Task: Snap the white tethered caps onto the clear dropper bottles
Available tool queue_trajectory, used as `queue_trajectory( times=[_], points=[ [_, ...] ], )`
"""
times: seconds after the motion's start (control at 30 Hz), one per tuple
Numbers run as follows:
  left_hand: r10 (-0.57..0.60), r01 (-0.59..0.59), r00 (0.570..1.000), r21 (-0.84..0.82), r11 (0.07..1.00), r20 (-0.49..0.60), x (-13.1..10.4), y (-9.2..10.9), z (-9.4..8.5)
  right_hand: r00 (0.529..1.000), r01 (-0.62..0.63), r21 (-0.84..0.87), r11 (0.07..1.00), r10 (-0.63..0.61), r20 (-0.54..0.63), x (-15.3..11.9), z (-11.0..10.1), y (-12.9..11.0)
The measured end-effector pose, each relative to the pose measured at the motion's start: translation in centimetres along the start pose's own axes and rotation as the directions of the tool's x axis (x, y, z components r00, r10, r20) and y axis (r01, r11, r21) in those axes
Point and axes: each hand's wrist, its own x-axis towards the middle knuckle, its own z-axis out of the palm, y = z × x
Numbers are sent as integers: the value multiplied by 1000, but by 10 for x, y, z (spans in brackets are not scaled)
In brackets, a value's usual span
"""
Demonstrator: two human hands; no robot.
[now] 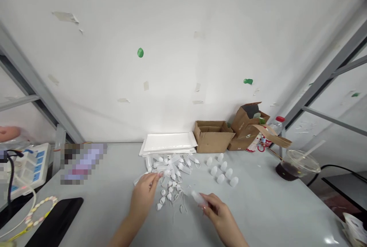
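Frosted plastic bottle (198,197): remotely, I see the right hand (218,210) pinching it beside the white heap (172,171), left hand (145,191) there too, grip unclear (brown paper bag (241,140) print illegible).

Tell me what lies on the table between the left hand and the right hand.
In the head view, small white caps and thin white cords lie between the left hand and the right hand, which holds a translucent white piece.

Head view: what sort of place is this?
Probably a small hand-assembly workstation: a grey tabletop against a white wall, with a loose pile of small white parts and a few frosted domed pieces set apart to its right.
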Motion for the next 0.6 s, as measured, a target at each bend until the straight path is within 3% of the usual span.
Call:
queue_trajectory(
  times=[0.13, 0.2, 0.27, 0.33, 0.4, 0.6],
  points=[
    [185, -192, 976, 57, 980, 116, -2, 6, 22, 997, -65, 298, 952, 75, -21, 5, -6, 10],
    [229, -242, 963, 79, 967, 141, -4, 6, 31, 990, -39, 320, 947, 79, -115, 9, -10, 17],
    [256, -270, 957, 96, 958, 138, -4, 2, 32, 939, -2, 193, 981, 68, -336, 12, -17, 26],
    [253, -267, 961, 130, 955, 114, -2, -5, 23, 832, -19, -1, 1000, 15, -555, 14, -27, 36],
    [221, -238, 970, 197, 951, 106, 1, -15, 10, 757, -81, -140, 987, -30, -652, 15, -36, 45],
    [117, -175, 980, 413, 894, 161, 4, -43, -13, 822, -297, -396, 869, 21, -569, 18, -44, 53]
  ],
)
